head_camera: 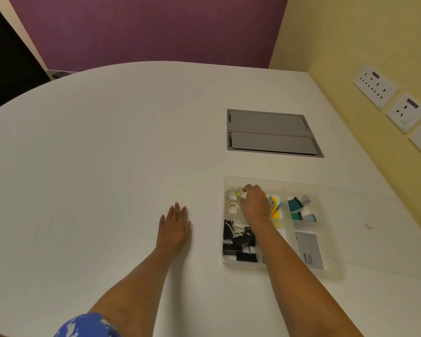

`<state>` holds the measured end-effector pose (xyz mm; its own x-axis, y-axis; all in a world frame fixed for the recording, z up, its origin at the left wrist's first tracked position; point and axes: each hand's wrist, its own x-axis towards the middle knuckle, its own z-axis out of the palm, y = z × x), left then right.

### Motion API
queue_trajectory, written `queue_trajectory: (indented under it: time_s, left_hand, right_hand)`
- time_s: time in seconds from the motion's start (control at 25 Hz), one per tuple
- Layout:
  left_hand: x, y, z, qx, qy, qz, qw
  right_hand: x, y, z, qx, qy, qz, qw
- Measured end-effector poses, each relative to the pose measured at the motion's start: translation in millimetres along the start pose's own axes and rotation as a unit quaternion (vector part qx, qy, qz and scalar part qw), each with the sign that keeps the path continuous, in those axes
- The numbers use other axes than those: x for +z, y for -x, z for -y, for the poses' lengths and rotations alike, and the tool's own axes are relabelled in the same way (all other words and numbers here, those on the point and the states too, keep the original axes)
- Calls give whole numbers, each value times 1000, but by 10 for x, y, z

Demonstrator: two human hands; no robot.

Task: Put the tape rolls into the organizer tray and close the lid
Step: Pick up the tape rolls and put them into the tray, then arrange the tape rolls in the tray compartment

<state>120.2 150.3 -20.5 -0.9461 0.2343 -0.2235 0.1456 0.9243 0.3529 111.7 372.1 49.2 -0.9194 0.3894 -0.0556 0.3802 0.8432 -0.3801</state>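
A clear plastic organizer tray (331,266) sits on the white table at the right. Its far-left compartment holds clear tape rolls: one (232,207) lies flat near the front, another (231,196) behind it. My right hand (254,203) reaches into that compartment, fingertips pinched on a greenish clear tape roll (238,192) at the top of the pile. My left hand (174,226) rests flat on the table to the tray's left, fingers spread, holding nothing. The tray's clear lid (379,229) lies open flat to the right.
Black binder clips (240,242) fill the near-left compartment. Yellow sticky notes (276,211), teal clips (295,206) and a grey card (310,250) fill the others. A grey cable hatch (271,132) is set in the table behind. Wall sockets (374,86) line the right wall.
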Motion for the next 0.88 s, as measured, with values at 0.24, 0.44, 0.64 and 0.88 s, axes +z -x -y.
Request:
queue_trajectory:
  time_s: [0.24, 0.44, 0.64, 0.88]
  left_hand:
    - [-247, -210, -269, 63, 30, -42, 997]
    - [-356, -349, -562, 119, 49, -72, 989]
    - [-358, -465, -926, 153, 63, -100, 981]
    - [-253, -618, -1170, 136, 19, -76, 988]
  right_hand:
    - [-89, 52, -86, 23, 5, -30, 999]
    - [-117, 76, -143, 32, 22, -32, 999]
    - [-150, 5, -245, 8, 42, 0, 999]
    - [-140, -146, -324, -62, 84, 52, 993]
